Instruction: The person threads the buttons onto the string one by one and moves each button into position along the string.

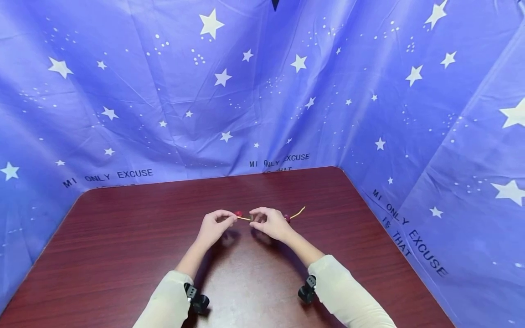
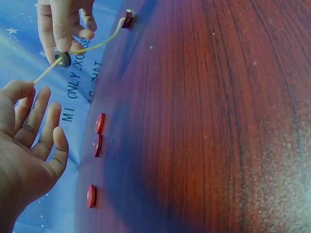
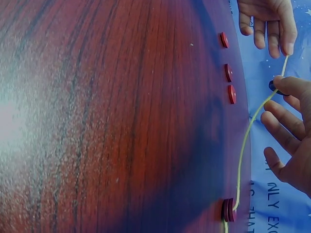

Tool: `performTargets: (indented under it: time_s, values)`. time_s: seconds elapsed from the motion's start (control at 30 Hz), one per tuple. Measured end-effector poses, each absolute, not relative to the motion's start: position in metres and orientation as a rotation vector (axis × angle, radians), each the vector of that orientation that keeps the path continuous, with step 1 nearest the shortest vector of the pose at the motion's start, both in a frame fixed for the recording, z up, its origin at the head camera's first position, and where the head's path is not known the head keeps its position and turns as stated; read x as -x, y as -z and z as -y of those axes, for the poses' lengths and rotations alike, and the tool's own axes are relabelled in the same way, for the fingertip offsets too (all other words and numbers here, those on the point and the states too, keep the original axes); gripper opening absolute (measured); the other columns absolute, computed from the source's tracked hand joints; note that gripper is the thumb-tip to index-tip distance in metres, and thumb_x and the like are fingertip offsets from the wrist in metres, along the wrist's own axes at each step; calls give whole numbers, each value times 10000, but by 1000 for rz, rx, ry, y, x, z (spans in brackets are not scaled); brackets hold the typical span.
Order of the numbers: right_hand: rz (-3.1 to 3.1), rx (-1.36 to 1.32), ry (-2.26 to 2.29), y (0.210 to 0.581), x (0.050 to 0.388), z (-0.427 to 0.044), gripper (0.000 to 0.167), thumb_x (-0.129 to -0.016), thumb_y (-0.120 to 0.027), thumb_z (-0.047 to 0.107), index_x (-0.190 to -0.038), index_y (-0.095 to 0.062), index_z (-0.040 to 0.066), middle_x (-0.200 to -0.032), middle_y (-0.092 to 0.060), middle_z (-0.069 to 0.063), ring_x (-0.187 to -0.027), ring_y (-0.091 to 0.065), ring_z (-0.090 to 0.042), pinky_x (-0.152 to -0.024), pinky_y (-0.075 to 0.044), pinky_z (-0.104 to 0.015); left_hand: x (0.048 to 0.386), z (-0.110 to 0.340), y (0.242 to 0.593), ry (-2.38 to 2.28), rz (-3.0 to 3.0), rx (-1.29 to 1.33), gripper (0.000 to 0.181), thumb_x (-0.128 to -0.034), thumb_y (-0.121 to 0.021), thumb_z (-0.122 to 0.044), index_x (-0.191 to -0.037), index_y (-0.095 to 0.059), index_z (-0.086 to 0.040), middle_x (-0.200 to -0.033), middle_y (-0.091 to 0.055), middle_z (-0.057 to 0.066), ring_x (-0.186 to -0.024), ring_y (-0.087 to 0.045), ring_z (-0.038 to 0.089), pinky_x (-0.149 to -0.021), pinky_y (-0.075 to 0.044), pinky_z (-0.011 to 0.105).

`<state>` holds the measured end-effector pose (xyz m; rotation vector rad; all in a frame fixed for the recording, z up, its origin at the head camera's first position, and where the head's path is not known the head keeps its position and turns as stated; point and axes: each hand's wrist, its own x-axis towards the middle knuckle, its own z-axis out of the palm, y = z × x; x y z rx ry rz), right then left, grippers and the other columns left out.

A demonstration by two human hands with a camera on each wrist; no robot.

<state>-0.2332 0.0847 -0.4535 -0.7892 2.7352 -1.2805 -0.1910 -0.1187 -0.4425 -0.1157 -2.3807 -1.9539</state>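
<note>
Left wrist view: the yellow string point(image 2: 103, 43) passes through the dark button point(image 2: 66, 59), whose rim the right hand point(image 2: 61, 23) pinches; just beside the button, the left hand point(image 2: 23, 154) pinches the string. A taut string, square to the button, should let it slide cleanly.

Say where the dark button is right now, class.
In the left wrist view, the dark button is at upper left, pinched by the right grip, with the yellow cord threaded through it.

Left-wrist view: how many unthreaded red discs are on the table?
3: the top disc, the middle disc just below it, and the bottom disc farther down on the table.
</note>
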Motion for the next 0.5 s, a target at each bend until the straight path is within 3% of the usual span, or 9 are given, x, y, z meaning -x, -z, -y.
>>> performTargets:
  time_s: [0.13,0.3,0.5]
  values:
    - [-2737,785,1274,454,234,-86,329,-794,-732,149,-1097,-664,42,-781,-683,-14,-648,-544,-62,-590,-448,-167,199,123,457,1959,2369,100,166,-854,-654,-58,-943,-662,81,-891,-674,289,-670,-656,83,-711,-564,321]
    - [-2754,783,1273,455,235,-90,324,-789,-733,141,-1088,-666,35,-769,-683,-18,-639,-542,-64,-583,-441,-167,205,125,469,1947,2375,83,157,-849,-668,-93,-932,-677,41,-863,-698,223,-750,-692,268,-747,-555,420]
    - [-2749,758,1290,456,236,-96,320,-788,-730,133,-1086,-667,38,-765,-679,-19,-631,-539,-70,-583,-441,-176,204,126,471,1942,2388,73,141,-849,-664,-103,-922,-681,16,-891,-683,265,-819,-671,395,-769,-537,477]
